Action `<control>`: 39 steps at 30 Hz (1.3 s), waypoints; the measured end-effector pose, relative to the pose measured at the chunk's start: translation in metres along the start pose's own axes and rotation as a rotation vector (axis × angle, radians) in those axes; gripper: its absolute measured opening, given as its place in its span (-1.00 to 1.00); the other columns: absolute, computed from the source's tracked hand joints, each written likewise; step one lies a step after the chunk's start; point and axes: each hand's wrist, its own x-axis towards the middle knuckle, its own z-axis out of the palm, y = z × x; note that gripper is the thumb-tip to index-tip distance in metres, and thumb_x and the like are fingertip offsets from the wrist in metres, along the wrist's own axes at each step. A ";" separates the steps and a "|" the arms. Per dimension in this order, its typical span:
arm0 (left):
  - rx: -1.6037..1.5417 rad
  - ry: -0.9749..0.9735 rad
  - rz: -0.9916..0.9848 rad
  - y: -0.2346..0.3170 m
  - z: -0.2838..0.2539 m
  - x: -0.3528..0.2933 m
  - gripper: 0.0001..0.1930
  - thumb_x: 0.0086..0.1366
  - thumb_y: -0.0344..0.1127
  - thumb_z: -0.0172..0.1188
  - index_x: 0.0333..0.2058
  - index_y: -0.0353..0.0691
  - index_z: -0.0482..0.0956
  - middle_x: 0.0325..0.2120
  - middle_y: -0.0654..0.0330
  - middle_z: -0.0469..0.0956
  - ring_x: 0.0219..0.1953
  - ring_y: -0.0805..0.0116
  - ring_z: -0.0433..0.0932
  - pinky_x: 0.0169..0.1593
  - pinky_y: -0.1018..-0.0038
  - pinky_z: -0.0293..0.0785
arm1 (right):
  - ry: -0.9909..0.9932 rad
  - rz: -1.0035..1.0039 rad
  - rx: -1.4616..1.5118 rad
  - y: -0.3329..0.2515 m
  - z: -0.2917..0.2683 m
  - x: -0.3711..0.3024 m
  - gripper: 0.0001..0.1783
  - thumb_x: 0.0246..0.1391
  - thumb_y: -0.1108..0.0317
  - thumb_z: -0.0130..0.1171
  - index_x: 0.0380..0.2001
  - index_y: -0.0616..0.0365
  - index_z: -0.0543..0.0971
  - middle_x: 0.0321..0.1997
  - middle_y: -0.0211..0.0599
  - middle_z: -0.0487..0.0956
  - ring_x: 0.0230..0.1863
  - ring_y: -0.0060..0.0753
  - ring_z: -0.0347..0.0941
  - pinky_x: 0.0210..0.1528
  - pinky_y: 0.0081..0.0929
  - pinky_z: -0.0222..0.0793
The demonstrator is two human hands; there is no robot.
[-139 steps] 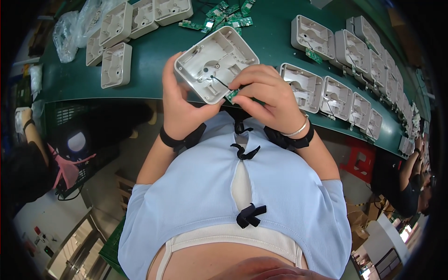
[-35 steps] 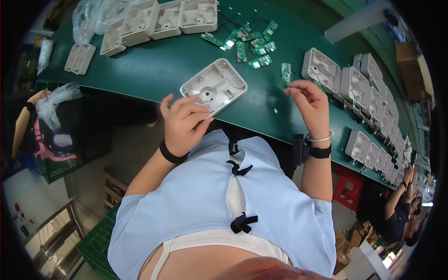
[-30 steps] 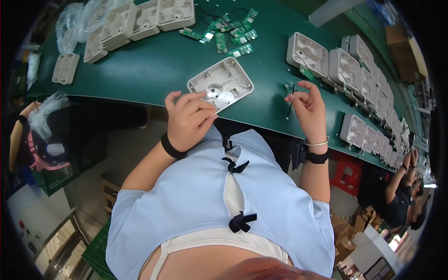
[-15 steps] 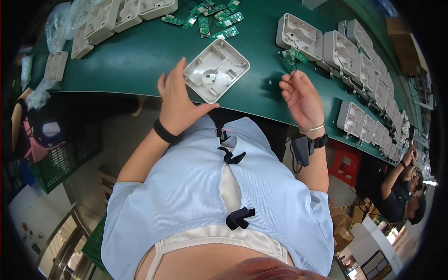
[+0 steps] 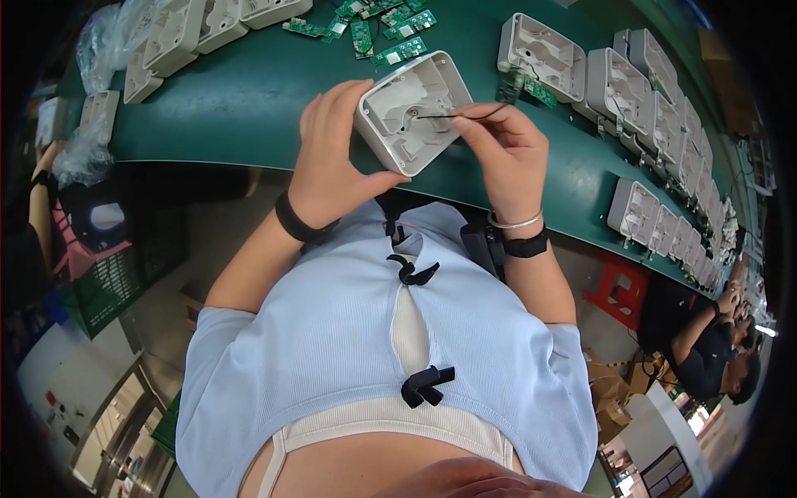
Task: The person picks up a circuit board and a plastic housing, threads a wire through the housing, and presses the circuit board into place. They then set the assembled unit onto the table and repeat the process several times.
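A light-grey plastic housing [image 5: 400, 98], an open box with moulded posts and ribs inside, is tilted up at the bench's near edge. My left hand [image 5: 336, 162] grips its left side, thumb at the near corner and fingers along the far edge. Between the thumb and fingertips of my right hand [image 5: 513, 162] is a thin black wire [image 5: 435, 117]. Its tip points into the housing, near the round hole in the floor. Just beyond my right fingers is a blurred green circuit board [image 5: 510, 85]; whether the wire joins it I cannot tell.
Several loose green circuit boards [image 5: 398, 51] lie on the green bench [image 5: 232, 108] ahead. Grey housings [image 5: 172, 37] line the far left, and more housings [image 5: 618, 87] stand in rows at the right. Clear plastic bags [image 5: 98, 58] sit far left. A co-worker [image 5: 706, 349] is at the far right.
My right hand has come left, bringing the wire over the housing. My left hand has closed on the housing, which is now tilted and slightly further right.
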 end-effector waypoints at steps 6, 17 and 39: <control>0.001 -0.022 -0.019 0.003 -0.004 0.003 0.11 -0.20 -0.16 0.70 0.35 -0.19 0.28 0.28 0.00 0.36 0.35 -0.09 0.32 0.45 0.04 0.07 | -0.054 -0.057 -0.254 0.000 0.007 0.002 -0.90 0.14 0.58 0.39 -0.26 0.24 0.73 -0.20 -0.36 0.75 -0.26 -0.57 0.56 -0.13 -0.58 0.47; -0.115 -0.018 0.017 0.008 0.003 0.005 0.06 -0.11 -0.32 0.64 0.38 -0.19 0.22 0.34 -0.06 0.24 0.36 -0.08 0.32 0.35 0.12 0.34 | -0.183 -0.439 -0.521 0.005 0.019 0.007 -0.87 0.00 0.57 0.44 -0.33 0.24 0.71 -0.29 -0.29 0.71 -0.33 -0.36 0.57 -0.18 -0.49 0.50; -0.387 -0.179 -0.168 -0.005 -0.006 0.001 0.08 0.01 -0.49 0.51 0.46 -0.23 0.03 0.40 -0.07 0.12 0.11 0.04 0.61 0.04 0.32 0.64 | -0.217 -0.485 -0.753 -0.025 0.002 0.028 -0.74 0.04 0.58 0.39 -0.15 0.20 0.67 -0.12 -0.18 0.67 -0.19 -0.12 0.59 -0.05 -0.34 0.50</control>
